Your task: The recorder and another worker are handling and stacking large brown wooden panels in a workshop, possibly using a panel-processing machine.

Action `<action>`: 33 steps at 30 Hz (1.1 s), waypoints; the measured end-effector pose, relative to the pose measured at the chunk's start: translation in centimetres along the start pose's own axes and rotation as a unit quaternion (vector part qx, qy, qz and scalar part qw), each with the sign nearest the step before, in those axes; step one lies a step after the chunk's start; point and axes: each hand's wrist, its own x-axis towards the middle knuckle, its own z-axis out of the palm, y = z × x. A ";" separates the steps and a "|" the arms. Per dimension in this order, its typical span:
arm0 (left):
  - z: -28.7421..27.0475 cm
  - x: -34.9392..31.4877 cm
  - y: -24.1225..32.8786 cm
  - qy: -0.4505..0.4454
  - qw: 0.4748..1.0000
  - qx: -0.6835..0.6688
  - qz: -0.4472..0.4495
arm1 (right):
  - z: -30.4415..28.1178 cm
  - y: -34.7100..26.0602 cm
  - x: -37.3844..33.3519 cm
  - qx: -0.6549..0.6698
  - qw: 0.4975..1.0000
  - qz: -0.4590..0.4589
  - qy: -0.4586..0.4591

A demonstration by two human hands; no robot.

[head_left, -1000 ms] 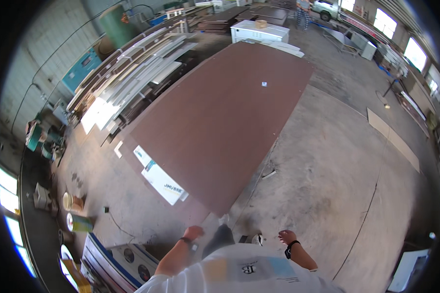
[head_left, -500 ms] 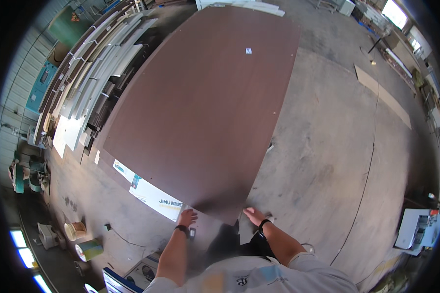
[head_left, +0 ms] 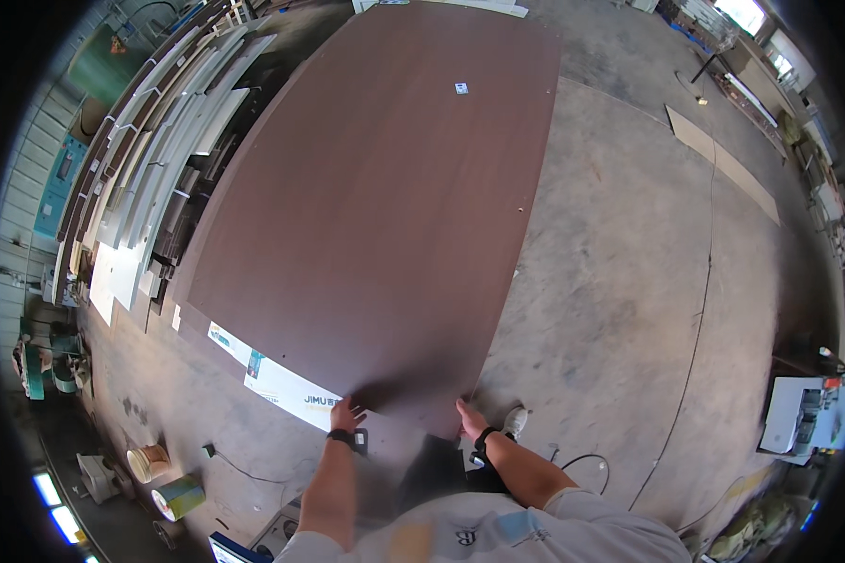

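Note:
A large dark brown board (head_left: 376, 197) lies flat before me, reaching from my body far ahead. At its near edge is my left hand (head_left: 347, 416), open with the fingers apart; whether it touches the board I cannot tell. My right hand (head_left: 469, 419) is closed at the near right corner of the board, thumb along the edge, other fingers partly hidden. Under the near left edge a white printed sheet (head_left: 291, 392) sticks out. A small white label (head_left: 461, 88) sits on the board's far part. Dark bands circle both my wrists.
Stacked long panels and strips (head_left: 160, 169) line the left side. Two buckets (head_left: 178, 497) stand at the lower left. A dark cable (head_left: 690, 375) runs along the concrete floor on the right, past a long light plank (head_left: 723, 159). A grey machine (head_left: 798, 416) stands at the right.
My right hand has moved left and in against the board's corner. My left hand has shifted slightly left along the near edge. The whole view has shifted a little; my shoe now shows at right.

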 end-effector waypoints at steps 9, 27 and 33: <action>0.2 1.5 5.6 -0.005 0.982 -0.177 0.068 | -2.6 1.2 1.1 -0.148 0.988 -0.045 0.006; 15.0 -0.9 -13.4 -0.167 0.984 -0.036 -0.043 | -29.0 -2.2 0.1 -0.324 0.903 -0.029 0.282; 22.3 -4.7 -22.7 -0.265 0.957 0.118 0.034 | -39.0 -5.0 -1.1 -0.358 0.873 -0.045 0.329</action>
